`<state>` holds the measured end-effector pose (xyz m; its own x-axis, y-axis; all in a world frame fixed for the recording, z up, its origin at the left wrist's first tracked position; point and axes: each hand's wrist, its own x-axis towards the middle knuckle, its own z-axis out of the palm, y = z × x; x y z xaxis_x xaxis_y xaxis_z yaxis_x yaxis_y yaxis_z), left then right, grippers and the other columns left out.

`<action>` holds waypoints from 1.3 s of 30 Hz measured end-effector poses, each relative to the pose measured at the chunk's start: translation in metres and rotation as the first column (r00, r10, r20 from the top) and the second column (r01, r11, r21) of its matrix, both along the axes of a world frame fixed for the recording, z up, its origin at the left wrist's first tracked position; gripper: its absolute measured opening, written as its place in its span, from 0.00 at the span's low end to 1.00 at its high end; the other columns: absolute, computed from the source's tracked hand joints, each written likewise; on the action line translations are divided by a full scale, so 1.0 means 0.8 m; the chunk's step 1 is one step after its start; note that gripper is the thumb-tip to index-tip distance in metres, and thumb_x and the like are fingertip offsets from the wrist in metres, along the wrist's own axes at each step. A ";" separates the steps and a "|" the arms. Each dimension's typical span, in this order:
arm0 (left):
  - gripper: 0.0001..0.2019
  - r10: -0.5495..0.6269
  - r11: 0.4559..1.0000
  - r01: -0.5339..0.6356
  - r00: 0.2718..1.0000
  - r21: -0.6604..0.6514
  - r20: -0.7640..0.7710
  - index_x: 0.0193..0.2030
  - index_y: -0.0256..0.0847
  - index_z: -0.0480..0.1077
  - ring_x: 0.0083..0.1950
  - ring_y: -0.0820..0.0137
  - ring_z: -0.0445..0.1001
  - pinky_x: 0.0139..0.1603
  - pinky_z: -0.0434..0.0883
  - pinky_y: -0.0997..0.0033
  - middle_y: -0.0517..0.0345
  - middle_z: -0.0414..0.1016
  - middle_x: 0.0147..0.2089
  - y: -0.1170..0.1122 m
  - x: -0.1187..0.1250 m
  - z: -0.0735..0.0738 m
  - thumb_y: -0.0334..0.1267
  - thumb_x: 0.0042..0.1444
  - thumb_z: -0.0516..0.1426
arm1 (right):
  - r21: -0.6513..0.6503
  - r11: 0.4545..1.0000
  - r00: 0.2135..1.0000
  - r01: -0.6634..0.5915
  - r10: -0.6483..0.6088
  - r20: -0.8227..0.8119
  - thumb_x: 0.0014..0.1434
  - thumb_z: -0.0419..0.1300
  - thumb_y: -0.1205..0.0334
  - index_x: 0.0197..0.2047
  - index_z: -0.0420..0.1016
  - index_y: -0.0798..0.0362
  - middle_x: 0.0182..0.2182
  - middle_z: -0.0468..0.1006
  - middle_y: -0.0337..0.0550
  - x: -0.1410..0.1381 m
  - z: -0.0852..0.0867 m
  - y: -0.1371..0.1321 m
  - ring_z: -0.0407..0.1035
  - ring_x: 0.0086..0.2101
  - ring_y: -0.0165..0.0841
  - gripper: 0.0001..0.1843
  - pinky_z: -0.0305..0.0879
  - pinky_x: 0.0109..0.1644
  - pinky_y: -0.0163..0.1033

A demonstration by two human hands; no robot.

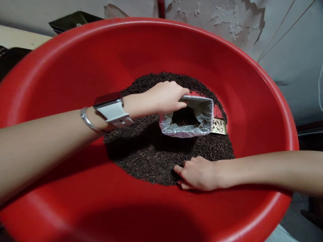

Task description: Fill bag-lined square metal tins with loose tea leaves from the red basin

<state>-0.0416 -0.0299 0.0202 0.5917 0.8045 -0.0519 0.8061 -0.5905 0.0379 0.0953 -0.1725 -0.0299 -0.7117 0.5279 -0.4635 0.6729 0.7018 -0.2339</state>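
A big red basin point(75, 67) fills the view, with a heap of dark loose tea leaves point(151, 158) in its bottom. In the middle of the heap stands a small box lined with a clear plastic bag point(199, 116), partly filled with the leaves. My left hand point(164, 97), with a white watch and a silver bangle on the wrist, grips the near-left rim of the lined box. My right hand point(198, 173) rests knuckles-up on the front of the heap, fingers curled into the leaves.
A gold-coloured flap or card point(219, 126) lies on the leaves just right of the box. Behind the basin is a grey wall with peeling paint point(227, 20). A dark object point(73, 20) sits at the back left.
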 end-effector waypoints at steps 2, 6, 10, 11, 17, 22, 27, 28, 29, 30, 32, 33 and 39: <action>0.20 -0.006 1.000 0.006 1.000 -0.001 0.009 0.53 0.43 0.70 0.45 0.61 0.74 0.47 0.67 0.64 0.53 0.77 0.45 0.001 -0.001 -0.002 0.43 0.56 0.48 | 0.141 0.990 0.997 -0.030 0.039 -0.061 0.63 0.50 0.55 0.47 0.71 0.55 0.33 0.77 0.48 -0.003 0.019 0.008 0.72 0.25 0.36 0.16 0.62 0.22 0.37; 0.20 0.004 1.000 -0.004 1.000 -0.008 0.020 0.52 0.43 0.71 0.47 0.60 0.74 0.48 0.66 0.63 0.53 0.77 0.46 0.002 -0.001 -0.003 0.44 0.57 0.48 | 0.489 0.867 0.986 0.098 -0.017 -0.167 0.67 0.44 0.56 0.52 0.64 0.55 0.41 0.73 0.51 0.003 0.064 0.044 0.70 0.30 0.34 0.17 0.61 0.28 0.36; 0.20 0.019 0.999 -0.018 1.000 -0.030 0.015 0.53 0.45 0.70 0.47 0.61 0.74 0.47 0.66 0.65 0.54 0.77 0.46 0.003 0.000 -0.003 0.47 0.58 0.48 | 0.650 0.752 0.975 0.106 0.051 -0.218 0.66 0.48 0.56 0.53 0.62 0.59 0.49 0.68 0.58 0.014 0.080 0.070 0.65 0.45 0.40 0.18 0.63 0.44 0.45; 0.20 0.019 0.999 -0.019 1.000 -0.027 0.013 0.53 0.46 0.70 0.48 0.61 0.73 0.48 0.66 0.66 0.55 0.77 0.46 0.002 0.000 -0.003 0.47 0.58 0.48 | 0.667 0.742 0.970 0.069 0.107 -0.220 0.66 0.48 0.58 0.52 0.63 0.59 0.49 0.68 0.58 0.014 0.077 0.070 0.64 0.47 0.41 0.16 0.62 0.46 0.47; 0.19 0.006 1.000 -0.006 1.000 0.009 -0.014 0.54 0.44 0.70 0.47 0.63 0.74 0.46 0.67 0.68 0.54 0.77 0.47 -0.001 0.000 -0.001 0.42 0.58 0.49 | 0.306 0.899 0.940 -0.313 0.339 -0.037 0.63 0.54 0.54 0.51 0.66 0.54 0.44 0.71 0.52 0.002 0.023 0.023 0.67 0.44 0.41 0.17 0.65 0.43 0.45; 0.19 0.005 1.000 -0.005 1.000 -0.008 -0.016 0.54 0.44 0.69 0.48 0.63 0.74 0.46 0.67 0.66 0.54 0.77 0.48 -0.003 0.002 0.002 0.41 0.57 0.49 | 0.003 0.999 0.891 0.052 -0.048 0.452 0.59 0.51 0.38 0.63 0.58 0.56 0.53 0.68 0.63 0.000 -0.015 0.010 0.68 0.50 0.53 0.38 0.66 0.47 0.54; 0.20 0.002 1.000 -0.003 1.000 -0.009 -0.019 0.55 0.43 0.69 0.48 0.63 0.73 0.46 0.67 0.66 0.54 0.76 0.49 -0.003 0.002 0.001 0.40 0.57 0.49 | -0.135 0.971 0.927 0.196 -0.138 0.348 0.58 0.57 0.44 0.62 0.57 0.62 0.52 0.70 0.66 0.001 -0.015 0.016 0.70 0.49 0.49 0.38 0.68 0.47 0.47; 0.20 0.003 1.000 -0.003 1.000 -0.010 -0.022 0.55 0.43 0.69 0.48 0.63 0.73 0.46 0.67 0.67 0.54 0.76 0.49 -0.002 0.002 0.001 0.40 0.57 0.49 | -0.162 0.967 0.936 0.198 -0.137 0.323 0.58 0.57 0.46 0.62 0.57 0.63 0.51 0.70 0.67 0.002 -0.015 0.016 0.71 0.48 0.49 0.37 0.69 0.46 0.47; 0.20 0.005 1.000 -0.006 1.000 -0.012 -0.026 0.55 0.43 0.69 0.47 0.64 0.73 0.46 0.67 0.67 0.54 0.76 0.48 -0.002 0.002 0.001 0.40 0.57 0.49 | -0.194 0.961 0.945 0.197 -0.134 0.298 0.59 0.57 0.48 0.63 0.56 0.65 0.50 0.71 0.67 0.003 -0.014 0.016 0.72 0.47 0.49 0.37 0.69 0.46 0.47; 0.20 0.008 1.000 -0.009 1.000 -0.015 -0.028 0.55 0.43 0.69 0.48 0.64 0.73 0.46 0.66 0.68 0.54 0.76 0.48 -0.002 0.002 0.001 0.40 0.57 0.49 | -0.226 0.953 0.951 0.199 -0.132 0.280 0.60 0.56 0.50 0.63 0.56 0.65 0.49 0.73 0.67 0.003 -0.013 0.015 0.72 0.46 0.49 0.35 0.70 0.45 0.46; 0.21 0.012 1.000 -0.013 0.999 -0.024 -0.030 0.56 0.44 0.68 0.48 0.63 0.73 0.47 0.66 0.67 0.54 0.76 0.49 -0.001 0.002 0.000 0.40 0.57 0.49 | -0.270 0.938 0.952 0.216 -0.141 0.270 0.60 0.55 0.52 0.62 0.56 0.65 0.46 0.75 0.65 0.003 -0.012 0.013 0.73 0.46 0.49 0.33 0.70 0.44 0.47; 0.21 0.013 0.999 -0.014 0.999 -0.029 -0.031 0.56 0.44 0.68 0.49 0.63 0.73 0.48 0.65 0.66 0.54 0.76 0.50 -0.001 0.001 0.000 0.41 0.57 0.48 | -0.283 0.933 0.950 0.224 -0.145 0.275 0.60 0.55 0.53 0.62 0.57 0.65 0.45 0.76 0.64 0.003 -0.011 0.012 0.73 0.46 0.49 0.33 0.70 0.43 0.47; 0.21 0.008 0.999 -0.010 0.999 -0.035 -0.044 0.55 0.43 0.68 0.50 0.60 0.73 0.49 0.65 0.65 0.52 0.75 0.50 -0.001 0.002 0.002 0.41 0.56 0.48 | -0.260 0.945 0.960 0.200 -0.135 0.245 0.60 0.55 0.55 0.59 0.61 0.62 0.43 0.77 0.61 0.000 -0.008 0.007 0.75 0.43 0.49 0.27 0.71 0.40 0.48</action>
<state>-0.0400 -0.0309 0.0221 0.5811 0.8069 -0.1059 0.8127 -0.5822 0.0233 0.0953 -0.1666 -0.0361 -0.4867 0.4566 -0.7447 0.8320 0.5021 -0.2359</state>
